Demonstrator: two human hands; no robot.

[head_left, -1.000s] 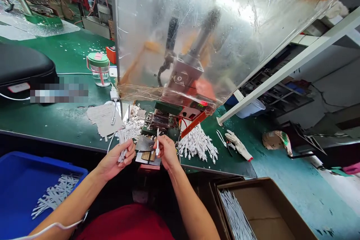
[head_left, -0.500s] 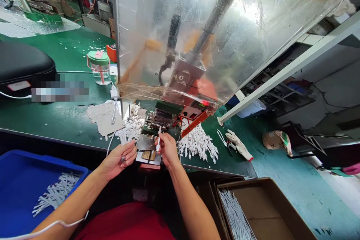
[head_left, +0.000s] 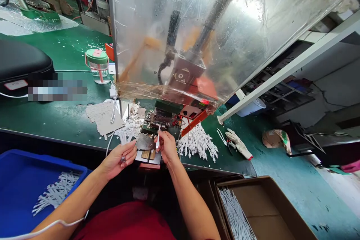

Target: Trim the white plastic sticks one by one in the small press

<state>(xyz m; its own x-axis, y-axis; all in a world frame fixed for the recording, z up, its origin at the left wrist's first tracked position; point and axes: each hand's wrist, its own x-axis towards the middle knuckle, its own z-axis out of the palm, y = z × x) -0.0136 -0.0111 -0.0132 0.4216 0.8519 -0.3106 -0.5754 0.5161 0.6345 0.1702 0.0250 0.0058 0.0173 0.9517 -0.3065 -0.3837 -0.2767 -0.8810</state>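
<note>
My right hand (head_left: 168, 146) pinches one thin white strip (head_left: 158, 143) with a wider block at its lower end. The strip's upper end points at the dark metal fixture (head_left: 161, 117) of a small press; whether they touch I cannot tell. To the left, my left hand (head_left: 119, 159) is closed around a bunch of white strips (head_left: 123, 137) whose ends stick up past the fingers. Between the hands lies a metal plate (head_left: 145, 142) at the bench edge. Beside my right hand, a heap of similar white strips with block ends (head_left: 197, 142) rests on the green bench.
Clouded plastic sheeting (head_left: 140, 15) hangs in front of the press. White scraps (head_left: 132, 125) and torn cardboard (head_left: 102, 116) lie left of the fixture. A glove (head_left: 239, 144) and pliers (head_left: 225, 140) lie right. Below are a blue bin (head_left: 17, 180) and a cardboard box (head_left: 270, 202), both holding strips.
The view has shifted slightly. My right hand and its strip have edged a little towards the fixture; my left hand keeps its bunch in nearly the same place.
</note>
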